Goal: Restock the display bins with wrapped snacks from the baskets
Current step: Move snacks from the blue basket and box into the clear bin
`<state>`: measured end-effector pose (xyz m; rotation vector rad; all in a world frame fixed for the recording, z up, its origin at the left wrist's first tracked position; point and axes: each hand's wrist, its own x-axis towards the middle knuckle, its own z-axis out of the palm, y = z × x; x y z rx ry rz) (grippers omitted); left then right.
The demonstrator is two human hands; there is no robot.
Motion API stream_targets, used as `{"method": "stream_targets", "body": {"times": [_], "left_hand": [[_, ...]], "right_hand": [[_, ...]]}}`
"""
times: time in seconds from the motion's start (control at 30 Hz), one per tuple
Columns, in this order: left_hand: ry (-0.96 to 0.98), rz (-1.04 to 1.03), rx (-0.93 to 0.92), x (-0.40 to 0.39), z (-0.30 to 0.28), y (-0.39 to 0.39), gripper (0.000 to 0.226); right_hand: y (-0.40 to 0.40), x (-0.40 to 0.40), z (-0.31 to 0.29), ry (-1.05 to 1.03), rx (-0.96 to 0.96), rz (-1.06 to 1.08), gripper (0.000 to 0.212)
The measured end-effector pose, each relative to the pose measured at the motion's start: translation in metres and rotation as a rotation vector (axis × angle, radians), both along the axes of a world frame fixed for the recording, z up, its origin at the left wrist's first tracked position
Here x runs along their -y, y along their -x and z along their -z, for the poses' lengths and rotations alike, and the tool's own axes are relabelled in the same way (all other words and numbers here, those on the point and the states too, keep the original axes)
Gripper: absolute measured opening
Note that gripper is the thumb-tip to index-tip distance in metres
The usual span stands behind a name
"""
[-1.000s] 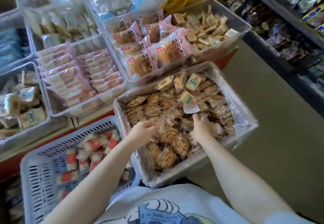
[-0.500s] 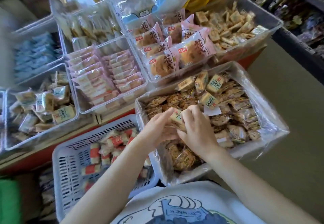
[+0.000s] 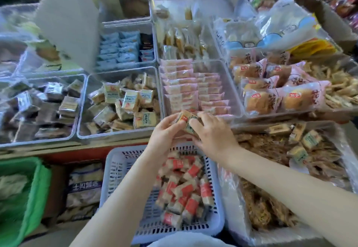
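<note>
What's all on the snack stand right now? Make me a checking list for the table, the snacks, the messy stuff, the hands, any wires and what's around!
Surface: display stand with a red front edge, packed with clear bins.
Job's things: tan wrapped snacks held by both hands; clear bin of matching snacks; white basket of red-labelled snacks; lined box of snacks.
Clutter: loose bags piled at the back.
Grippers: left hand and right hand grip the snacks together.
Cables: nothing seen.
Surroundings: green bin below; shelves far right.
</note>
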<state>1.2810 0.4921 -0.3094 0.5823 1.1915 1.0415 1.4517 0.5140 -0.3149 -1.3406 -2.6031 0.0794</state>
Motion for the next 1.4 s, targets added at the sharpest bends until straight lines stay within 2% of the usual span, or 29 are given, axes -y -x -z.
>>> {"method": "stream_targets", "body": {"times": [0.07,0.1,0.17,0.23,0.37,0.57,0.67,0.8,0.9,1.07,1.2,1.27,1.33,1.4], "left_hand": [[-0.025,-0.128,-0.129,-0.008,0.005,0.048,0.029],[-0.038,-0.19,-0.294,-0.011,0.012,0.074,0.027],[-0.085,-0.25,-0.783,-0.016,0.034,0.126,0.038],[-0.08,-0.167,-1.204,-0.019,0.061,0.174,0.058],[0.039,0.256,-1.569,-0.019,0.104,0.223,0.087],[0.004,0.36,-1.591,-0.019,0.108,0.226,0.108],[0.035,0.364,-1.55,-0.022,0.11,0.227,0.112],[0.041,0.355,-1.518,-0.026,0.111,0.227,0.111],[0.05,0.368,-1.521,-0.026,0.111,0.228,0.112],[0.082,0.364,-1.525,-0.026,0.108,0.229,0.112],[0.138,0.412,-1.517,-0.024,0.098,0.231,0.115],[0.151,0.356,-1.513,-0.02,0.091,0.225,0.112],[0.015,0.199,-1.546,-0.019,0.079,0.198,0.099],[-0.268,0.096,-1.512,-0.02,0.062,0.146,0.076]], "right_hand": [[0.049,-0.026,-0.003,0.05,0.016,-0.039,0.051],[0.074,-0.039,-0.003,0.079,0.026,-0.06,0.051],[0.122,-0.066,-0.006,0.097,0.022,-0.101,0.046],[0.167,-0.094,-0.009,0.116,-0.015,-0.113,0.045],[0.25,-0.15,-0.009,0.137,-0.063,-0.036,0.049],[0.337,-0.212,0.004,0.198,-0.107,-0.002,0.031],[0.366,-0.225,0.033,0.242,0.076,-0.081,0.018],[0.371,-0.228,0.059,0.385,0.325,0.043,0.047],[0.36,-0.228,0.056,0.354,0.411,0.087,0.055],[0.327,-0.187,0.048,0.202,0.062,0.064,0.039],[0.265,-0.127,0.045,0.223,-0.267,-0.023,0.025],[0.215,-0.09,0.041,0.273,-0.351,-0.004,0.019],[0.153,-0.053,0.041,0.341,-0.386,0.097,0.017],[0.09,-0.02,0.048,0.398,-0.417,0.256,0.017]]}}
